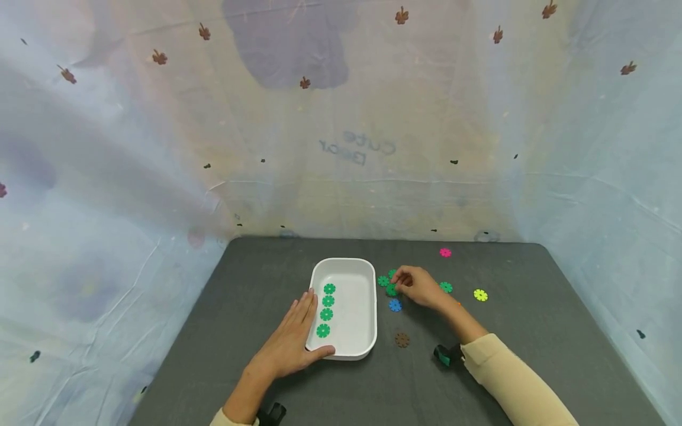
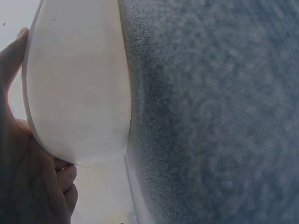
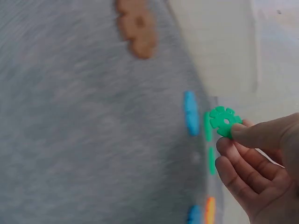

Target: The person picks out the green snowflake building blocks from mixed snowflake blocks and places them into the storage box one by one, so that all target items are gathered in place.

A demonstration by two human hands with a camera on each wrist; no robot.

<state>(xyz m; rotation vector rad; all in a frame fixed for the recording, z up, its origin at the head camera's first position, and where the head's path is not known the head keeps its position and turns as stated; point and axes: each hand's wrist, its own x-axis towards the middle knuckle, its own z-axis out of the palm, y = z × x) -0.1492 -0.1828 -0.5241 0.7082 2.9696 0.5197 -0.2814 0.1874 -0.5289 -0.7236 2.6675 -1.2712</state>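
A white tray (image 1: 350, 349) stands on the dark table with several green flower-shaped discs (image 1: 327, 315) in a column along its left side. My left hand (image 1: 290, 337) rests against the tray, fingers extended along its left rim and thumb on the near rim. Just right of the tray, my right hand (image 1: 418, 285) is over a small group of green discs (image 1: 383, 281). In the right wrist view, thumb and fingers pinch one green flower-shaped disc (image 3: 226, 122) by its edge. A blue disc (image 1: 395, 305) lies close below that hand.
A brown disc (image 1: 402, 339) lies nearer me, right of the tray. Farther right are a green disc (image 1: 446, 287) and a yellow disc (image 1: 481, 294); a pink disc (image 1: 445, 252) lies near the back edge. A printed curtain (image 1: 351, 201) hangs behind the table.
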